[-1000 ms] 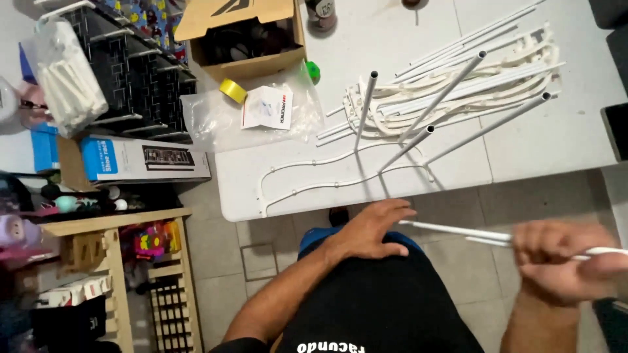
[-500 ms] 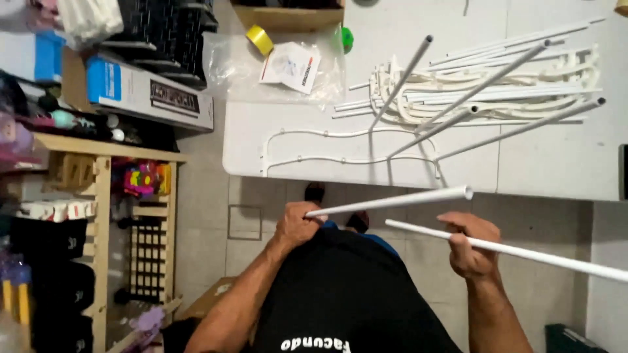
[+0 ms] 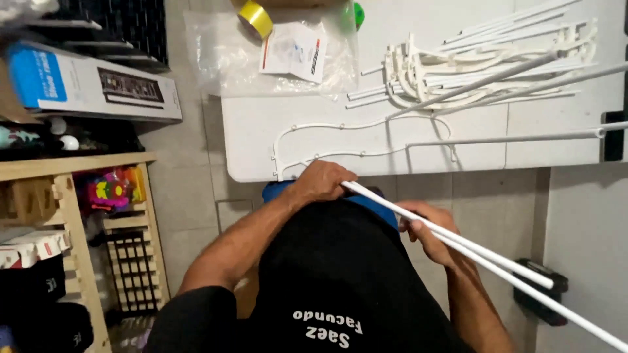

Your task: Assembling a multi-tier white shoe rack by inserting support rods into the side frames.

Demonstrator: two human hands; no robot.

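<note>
My left hand (image 3: 319,184) is closed around the near end of a white rod (image 3: 458,239) that slants down to the right. A second white rod (image 3: 562,312) runs close beside it, with my right hand (image 3: 426,230) gripping it lower down. Both hands are just below the front edge of the white table (image 3: 418,137). On the table lie a heap of white rods and curved plastic frame parts (image 3: 484,68) and two bent white wire pieces (image 3: 327,127).
A clear plastic bag with a leaflet (image 3: 294,52) and a yellow tape roll (image 3: 256,18) lie at the table's far left. A blue and white long box (image 3: 91,82) rests at the left above a wooden shelf (image 3: 72,216). A black object (image 3: 538,291) sits on the tiled floor at the right.
My view dropped and shifted. The two rods, held apart and pointing right before, now lie close together slanting down to the right. Both hands stayed closed on them.
</note>
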